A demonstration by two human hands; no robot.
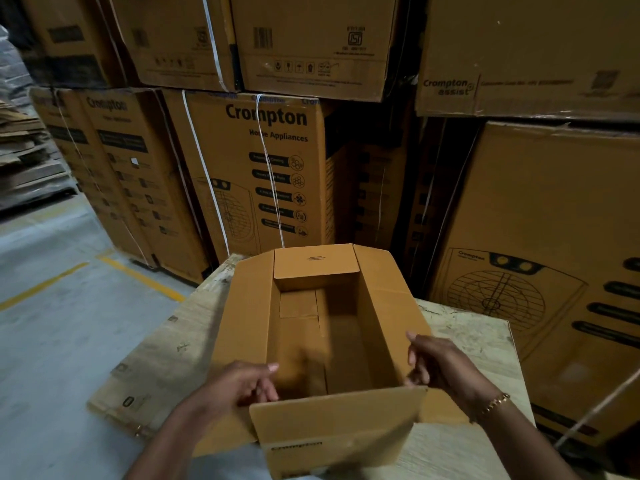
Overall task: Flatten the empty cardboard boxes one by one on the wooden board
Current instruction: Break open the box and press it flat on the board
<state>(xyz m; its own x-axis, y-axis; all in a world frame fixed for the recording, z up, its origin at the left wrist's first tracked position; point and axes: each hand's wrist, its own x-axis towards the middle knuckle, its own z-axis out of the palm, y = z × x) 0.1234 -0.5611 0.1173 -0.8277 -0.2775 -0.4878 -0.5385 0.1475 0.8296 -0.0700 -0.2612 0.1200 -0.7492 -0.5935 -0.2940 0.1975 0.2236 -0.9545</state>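
One smooth cardboard box (382, 306), left hand (242, 382), right hand (440, 362) gripping; grainy wooden board (471, 336).

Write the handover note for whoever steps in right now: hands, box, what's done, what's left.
Left hand grips the box's near left corner; right hand grips its near right corner.
The box is upright on the board, top flaps folded out, looks empty inside, not yet flattened.
Done: what looks like one flat carton lies on the board's left side.
Left: collapse this box flat, then move on to any others.
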